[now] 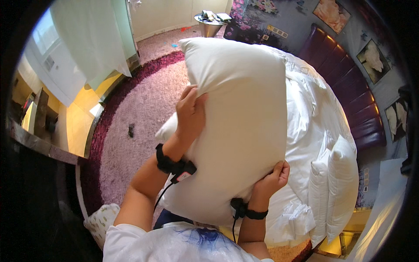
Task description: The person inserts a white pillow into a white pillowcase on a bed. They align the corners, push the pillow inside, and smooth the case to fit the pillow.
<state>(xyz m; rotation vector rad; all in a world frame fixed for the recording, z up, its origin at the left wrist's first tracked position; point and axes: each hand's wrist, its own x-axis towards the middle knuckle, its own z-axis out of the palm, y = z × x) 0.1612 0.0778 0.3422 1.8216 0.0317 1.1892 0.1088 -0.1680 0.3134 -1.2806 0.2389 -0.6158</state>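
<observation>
A plump white pillow (245, 114) is held up in front of my body, covering much of the bed behind it. My left hand (192, 113) grips its left edge, with the fabric creased at the fingers. At the lower right corner, my right hand (274, 178) pinches the pillow's edge between thumb and curled fingers. Each wrist wears a black strap with a small cabled device. Part of another white piece (168, 127) shows behind the pillow at the left; what it is, I cannot tell.
Right of me is a bed with rumpled white bedding (304, 108) and two white pillows (342, 186). A purple padded headboard (347, 85) curves along the wall. A round side table (209, 24) holds small items. On the pink rug (147, 104) lies a small dark object (131, 130).
</observation>
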